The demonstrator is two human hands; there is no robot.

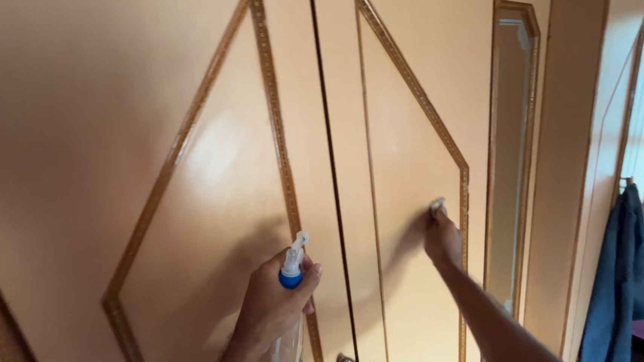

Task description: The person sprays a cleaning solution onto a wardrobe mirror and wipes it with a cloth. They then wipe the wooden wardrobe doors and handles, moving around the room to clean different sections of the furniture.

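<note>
Before both hands stands a peach-coloured wardrobe door (pixel 208 174) with a smooth, glossy laminate-like face that catches a soft sheen just above the left hand (pixel 274 305). Thin raised gold-brown trim strips (pixel 276 116), finely textured, run across it in angled lines. The left hand is wrapped around a clear plastic spray bottle (pixel 292 342) with a shiny blue plastic collar and a translucent white plastic nozzle. The right hand (pixel 443 237) presses a small pale cloth wad (pixel 439 207), soft and matt, against the glossy door. Well to the right of that hand hangs a blue garment (pixel 620 281) of matt, limp, denim-like fabric. Beside the right hand, a narrow mirror panel (pixel 516 152) looks reflective.
</note>
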